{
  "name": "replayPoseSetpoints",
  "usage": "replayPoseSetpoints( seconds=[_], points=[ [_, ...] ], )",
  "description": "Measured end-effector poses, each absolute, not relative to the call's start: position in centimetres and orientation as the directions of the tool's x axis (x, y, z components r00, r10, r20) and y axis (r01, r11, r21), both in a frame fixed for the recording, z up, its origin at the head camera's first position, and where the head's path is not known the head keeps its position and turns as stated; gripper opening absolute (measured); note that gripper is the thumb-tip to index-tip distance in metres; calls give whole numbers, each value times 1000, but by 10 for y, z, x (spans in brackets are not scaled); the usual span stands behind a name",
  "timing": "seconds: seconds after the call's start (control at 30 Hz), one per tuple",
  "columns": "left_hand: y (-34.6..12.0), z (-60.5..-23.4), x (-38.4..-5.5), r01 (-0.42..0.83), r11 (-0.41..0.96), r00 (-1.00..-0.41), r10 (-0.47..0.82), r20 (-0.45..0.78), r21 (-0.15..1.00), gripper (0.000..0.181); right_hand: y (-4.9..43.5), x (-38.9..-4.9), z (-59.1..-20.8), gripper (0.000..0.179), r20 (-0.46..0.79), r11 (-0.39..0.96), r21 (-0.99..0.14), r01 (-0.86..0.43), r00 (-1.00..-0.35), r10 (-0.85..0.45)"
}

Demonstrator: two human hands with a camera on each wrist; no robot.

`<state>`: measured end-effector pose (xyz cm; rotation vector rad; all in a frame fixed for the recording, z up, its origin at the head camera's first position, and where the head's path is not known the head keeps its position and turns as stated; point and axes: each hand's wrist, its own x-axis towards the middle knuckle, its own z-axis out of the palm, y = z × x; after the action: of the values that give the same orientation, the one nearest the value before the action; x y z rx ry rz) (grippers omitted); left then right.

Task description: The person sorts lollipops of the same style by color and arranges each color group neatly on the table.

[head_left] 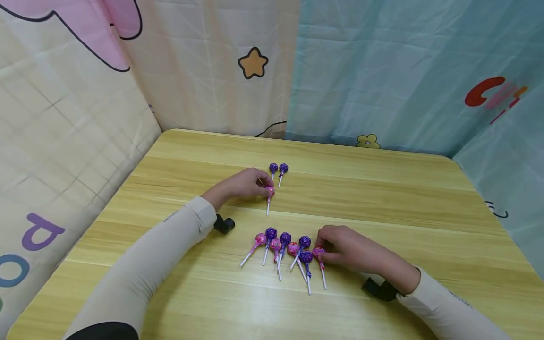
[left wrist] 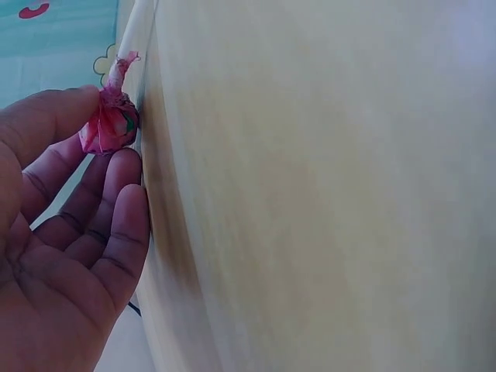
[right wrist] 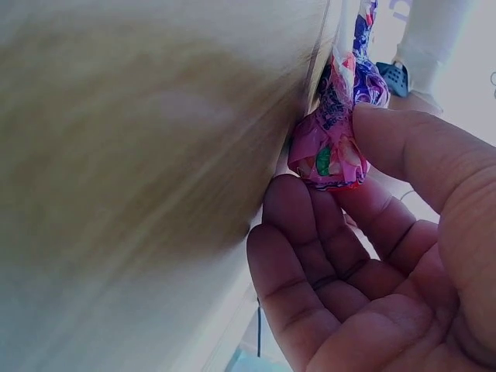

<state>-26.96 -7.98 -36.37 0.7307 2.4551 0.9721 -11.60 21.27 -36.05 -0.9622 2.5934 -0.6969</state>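
Note:
My left hand [head_left: 246, 183] pinches a pink-wrapped lollipop [head_left: 270, 191] by its head, thumb on one side and fingers on the other; its white stick points toward me. Just beyond it lie two purple lollipops, one on the left [head_left: 273, 167] and one on the right [head_left: 284, 168]. Nearer to me, my right hand [head_left: 354, 250] holds the head of another pink lollipop [right wrist: 329, 159] between thumb and fingers, at the right end of a loose row. That row mixes pink lollipops [head_left: 260, 239] and purple lollipops [head_left: 271, 233], several crossing one another.
The wooden table [head_left: 403, 198] carries all the lollipops. Patterned curtains [head_left: 361, 71] hang behind its far edge and along both sides. A black wrist-camera mount [head_left: 224, 224] sits below the left wrist, another black mount [head_left: 379, 289] below the right.

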Motion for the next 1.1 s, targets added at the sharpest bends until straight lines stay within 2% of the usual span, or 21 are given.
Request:
replayPoseSetpoints(
  seconds=[0.37,0.67,0.77,0.9,1.1],
  points=[
    [-83,-362,-268,323,612,-786,599,-157,722,18,212,-116,-360,12,-105,669,-523,-528,-739,-665],
    [-86,-353,-254,380,665,-822,561,-94,643,24,211,-115,-360,13,-106,674,-514,-531,-740,-664],
    [-87,-350,-240,453,635,-791,610,-48,626,21,212,-115,-361,13,-103,672,-517,-530,-741,-664],
    [-90,-348,-219,555,567,-714,700,-2,608,22,212,-115,-361,13,-100,670,-516,-534,-739,-666],
    [-99,-346,-190,615,495,-615,788,-19,614,21,210,-115,-361,12,-90,665,-511,-545,-736,-671]
  ],
)
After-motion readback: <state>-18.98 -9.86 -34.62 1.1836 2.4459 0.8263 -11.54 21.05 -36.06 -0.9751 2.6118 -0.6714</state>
